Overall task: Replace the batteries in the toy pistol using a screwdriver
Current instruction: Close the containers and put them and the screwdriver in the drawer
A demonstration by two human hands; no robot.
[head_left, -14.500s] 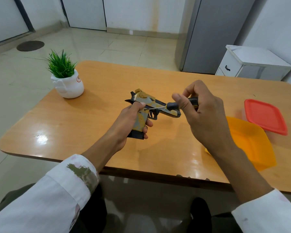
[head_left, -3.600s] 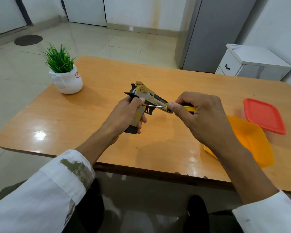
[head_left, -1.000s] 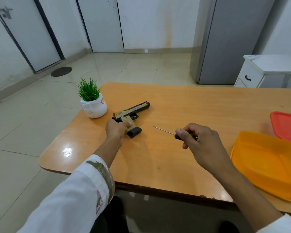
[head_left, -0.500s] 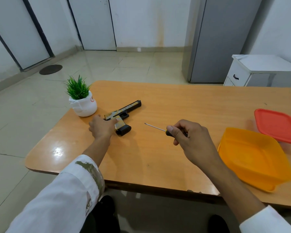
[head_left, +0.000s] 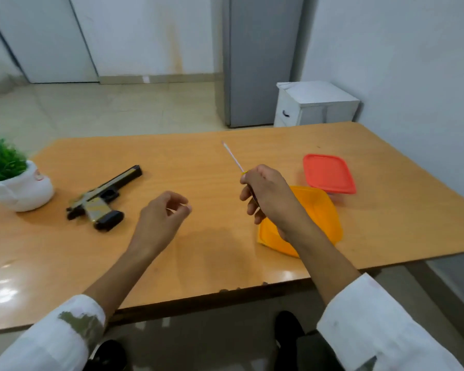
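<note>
A: Grip check. Right hand (head_left: 271, 199) clamped round the screwdriver (head_left: 235, 160) handle, shaft up and tilted toward the table's far edge. Left hand (head_left: 162, 219) empty, fingers loosely curled, hovering over the table (head_left: 198, 263) near its front edge.

B: Toy pistol (head_left: 102, 199)?

A: Flat on its side toward the left end, apart from both hands, near the potted plant (head_left: 14, 183). Long axis diagonal: muzzle toward the far edge and right, grip base toward the front edge.

B: Progress?

A: Hard to judge. No loose batteries, cover or screw visible. Pistol looks closed, so either nothing is opened or it is finished.

B: Right end?

A: Orange container (head_left: 314, 218) partly behind the right wrist, red lid (head_left: 328, 174) just beyond it.
</note>
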